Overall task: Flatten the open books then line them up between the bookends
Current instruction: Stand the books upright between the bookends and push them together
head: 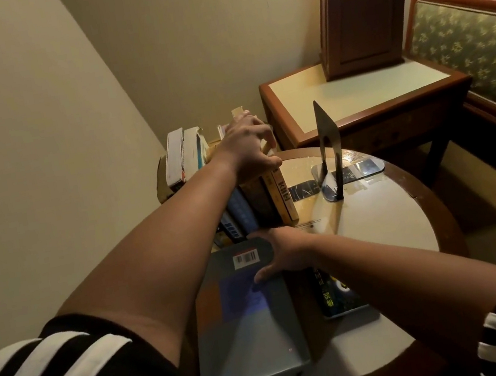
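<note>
Toppling is our worry: our left hand [249, 145] curls its fingers over the tops of the standing books [274, 196], while the bookend [329, 145] stands well right of those fingertips, bracing nothing. Our right hand [283, 253] grips the flat grey book [247, 318], thumb on its cover.

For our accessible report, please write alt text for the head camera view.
A person's left grip holds the tops of upright books on a round table, while the right grip holds the far edge of a flat grey book. A black bookend stands apart, to their right.
</note>
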A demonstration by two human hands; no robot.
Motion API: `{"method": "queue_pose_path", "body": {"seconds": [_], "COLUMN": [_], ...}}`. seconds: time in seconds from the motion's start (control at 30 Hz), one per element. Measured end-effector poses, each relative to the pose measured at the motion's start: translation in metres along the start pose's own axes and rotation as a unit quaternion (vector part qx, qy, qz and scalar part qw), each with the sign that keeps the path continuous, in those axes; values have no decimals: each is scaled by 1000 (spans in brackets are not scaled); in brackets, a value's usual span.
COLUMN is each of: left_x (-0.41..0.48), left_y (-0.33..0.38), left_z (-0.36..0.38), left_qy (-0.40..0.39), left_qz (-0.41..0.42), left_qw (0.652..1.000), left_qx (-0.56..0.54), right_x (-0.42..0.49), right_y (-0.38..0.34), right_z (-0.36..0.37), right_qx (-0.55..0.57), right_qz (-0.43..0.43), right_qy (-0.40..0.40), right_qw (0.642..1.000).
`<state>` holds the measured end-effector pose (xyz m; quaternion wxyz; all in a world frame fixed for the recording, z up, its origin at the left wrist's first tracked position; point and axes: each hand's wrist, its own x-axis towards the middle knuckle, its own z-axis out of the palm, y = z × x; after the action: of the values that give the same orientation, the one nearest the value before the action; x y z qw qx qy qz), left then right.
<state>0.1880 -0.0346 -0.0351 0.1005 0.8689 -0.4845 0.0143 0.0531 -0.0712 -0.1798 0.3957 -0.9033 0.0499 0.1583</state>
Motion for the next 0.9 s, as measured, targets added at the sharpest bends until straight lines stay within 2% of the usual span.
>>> {"method": "queue_pose_path", "body": {"seconds": [0.23, 0.4, 0.73, 0.9], "left_x": [2, 2, 0, 0], "left_y": [-2, -3, -2, -1], "left_z": [1, 3, 2, 2], "left_qy": [0, 12, 13, 15], "left_qz": [1, 1, 0, 1], "left_qw": [1000, 1000, 1000, 1000], "left_qx": [-6, -17, -22, -21], "right_x": [2, 8, 5, -9], "right_y": [2, 4, -1, 7], "right_z": [-2, -1, 0, -6], "right_qx": [42, 138, 319, 348], "right_qz": [-8, -10, -32, -56], "right_qy": [22, 28, 58, 69], "right_qw": [999, 990, 945, 933]}}
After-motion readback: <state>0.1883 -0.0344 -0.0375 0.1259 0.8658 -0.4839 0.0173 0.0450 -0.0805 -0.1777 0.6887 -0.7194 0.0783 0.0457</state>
